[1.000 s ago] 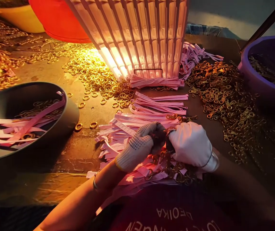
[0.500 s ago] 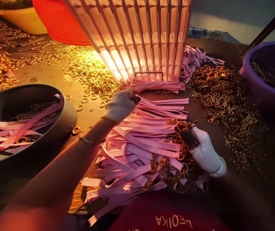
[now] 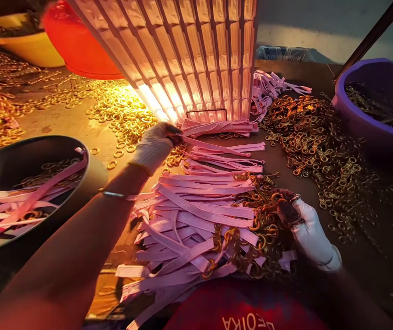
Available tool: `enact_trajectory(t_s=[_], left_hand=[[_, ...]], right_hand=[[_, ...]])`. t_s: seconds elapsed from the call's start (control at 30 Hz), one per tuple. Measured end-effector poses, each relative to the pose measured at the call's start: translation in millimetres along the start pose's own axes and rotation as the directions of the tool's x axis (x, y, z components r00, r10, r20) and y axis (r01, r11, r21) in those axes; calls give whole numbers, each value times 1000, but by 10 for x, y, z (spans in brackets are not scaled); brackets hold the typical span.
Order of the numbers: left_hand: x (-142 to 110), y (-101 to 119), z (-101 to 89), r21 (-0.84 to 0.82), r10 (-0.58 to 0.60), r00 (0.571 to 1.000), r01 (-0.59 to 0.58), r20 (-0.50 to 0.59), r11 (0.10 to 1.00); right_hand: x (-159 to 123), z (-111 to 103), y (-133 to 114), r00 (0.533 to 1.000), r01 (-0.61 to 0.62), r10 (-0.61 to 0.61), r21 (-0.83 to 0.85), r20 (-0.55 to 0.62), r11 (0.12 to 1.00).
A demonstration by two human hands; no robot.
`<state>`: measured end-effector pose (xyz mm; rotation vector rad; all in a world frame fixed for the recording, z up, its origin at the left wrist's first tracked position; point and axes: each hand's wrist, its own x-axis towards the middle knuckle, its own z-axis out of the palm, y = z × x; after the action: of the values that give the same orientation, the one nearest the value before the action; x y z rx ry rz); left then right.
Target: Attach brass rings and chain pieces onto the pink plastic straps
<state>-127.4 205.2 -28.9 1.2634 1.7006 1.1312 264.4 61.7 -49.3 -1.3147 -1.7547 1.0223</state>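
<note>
— Since a second ago, the pale knit-gloved left hand (image 3: 154, 145) and the white-gloved right hand (image 3: 309, 229) have parted. Where's the flat pink fabric strap (image 3: 217, 147) now?
— One end is at the left fingertips; the rest slopes rightward from them, over other loose pink straps (image 3: 224, 166).
— How are the fingers?
— The left thumb and finger look narrowed on that end. The right ones curl in; whether they hold anything, I can't tell.
— How is this done well?
— Keep the pinch at the very tip, I'd say, and lift before pulling, so neighbouring straps don't drag. The brass-coloured metal clasps (image 3: 258, 206) left of the right fingers could snag.
— And farther out?
— Round gold-coloured metal rings (image 3: 129, 121) heap beyond the left fingers; a dark oval tub (image 3: 95, 176) stands to their left.
</note>
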Motion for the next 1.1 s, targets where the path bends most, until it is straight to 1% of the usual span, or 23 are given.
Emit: enact_trajectory(t_s=[0.07,0.13,0.2,0.23,0.27,0.3,0.33,0.37,0.4,0.43,0.47,0.5,0.57,0.63,0.67,0.7,0.73,0.8,0.83,0.9,0.97,1.03,1.1], left_hand=[[-183,331,-108,-78,129,986,-137,-106,987],[-442,697,-170,-162,260,929,-309,-263,937],[-730,974,-133,-151,343,899,-392,-272,908],[-866,1047,-69,-171,334,904,-386,-266,907],[-987,1070,22,-222,287,952,-305,-111,926],[-1089,1044,134,-238,232,969,-206,87,949],[-1172,981,258,-221,161,946,-100,280,970],[-1238,892,383,-169,79,895,-4,439,986],[-1288,792,499,-122,17,849,56,528,991],[-1328,697,599,-95,-29,814,103,580,990],[-1360,616,676,-88,-64,788,148,612,985],[-1386,558,731,-97,-86,775,187,627,978],[-1421,520,782,-123,-120,761,255,637,959],[-1435,562,789,-108,-149,760,277,632,955],[-1438,594,788,-87,-154,769,263,621,961],[-1442,624,788,-65,-143,780,228,609,971],[-1449,643,791,-41,-110,796,167,596,985],[-1478,637,804,17,4,832,-17,555,1000],[-1500,610,814,47,70,835,-115,546,992],[-1548,526,835,95,170,820,-262,546,960],[-1587,439,853,106,205,799,-317,566,942],[-1603,389,858,83,200,790,-302,580,950],[-1604,386,846,67,163,793,-248,587,966]], right_hand=[[-18,-15,-22,999,32,-32,-13,-19,999],[1,-10,-102,997,78,-78,-33,-7,996],[64,18,-233,989,149,-148,-63,23,987],[108,40,-311,979,200,-197,-81,42,976],[158,65,-391,965,261,-256,-101,59,960],[209,93,-468,946,322,-315,-124,71,939],[258,121,-538,927,375,-366,-151,82,915],[304,149,-597,912,410,-399,-188,94,893],[342,175,-643,906,424,-410,-241,107,873],[374,198,-674,908,419,-400,-309,124,854],[397,220,-693,915,403,-378,-389,144,828],[414,239,-701,923,384,-349,-473,165,793],[429,276,-696,930,364,-305,-614,203,700],[430,312,-683,917,387,-328,-704,227,595],[429,330,-676,905,401,-357,-740,231,539],[427,348,-671,890,412,-393,-773,229,482],[427,365,-665,873,417,-433,-803,224,425],[426,394,-647,838,413,-504,-846,208,338],[426,406,-634,823,411,-531,-855,200,316],[417,424,-601,809,413,-558,-855,187,313],[397,426,-573,822,416,-539,-839,182,350],[373,403,-567,856,412,-479,-813,193,410],[365,351,-588,889,419,-388,-775,244,474]])
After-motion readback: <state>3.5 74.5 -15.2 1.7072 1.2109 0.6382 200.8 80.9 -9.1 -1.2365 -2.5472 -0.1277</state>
